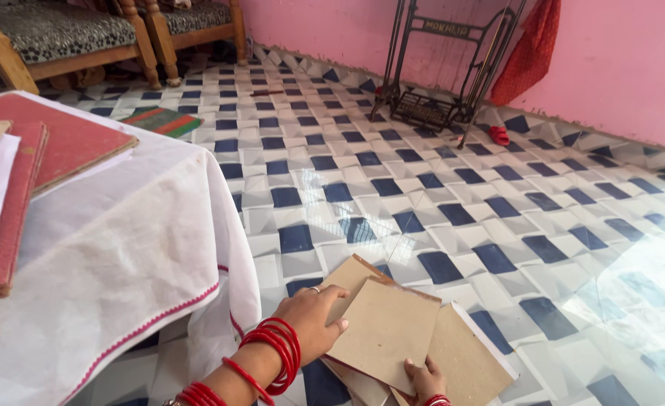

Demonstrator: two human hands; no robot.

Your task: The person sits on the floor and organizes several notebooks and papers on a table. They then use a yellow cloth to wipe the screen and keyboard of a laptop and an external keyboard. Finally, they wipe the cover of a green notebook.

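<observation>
My left hand [310,316], its wrist ringed with red bangles, grips the left edge of a stack of brown cardboard sheets [385,331], fingers on top and a ring showing. My right hand [426,376] holds the same stack from below at its near edge; only the fingers and a bit of red bangle show. The sheets are fanned slightly, the top one tilted, a lower one [464,361] sticking out to the right with a white edge. They are held low above the blue-and-white tiled floor [437,195].
At the left stands a table under a white cloth with a pink hem [122,256], carrying red boards [62,135] and white paper. A black treadle sewing-machine stand [437,68] is by the pink wall. Wooden chairs [69,37] stand far left, a striped mat [159,120] beside them.
</observation>
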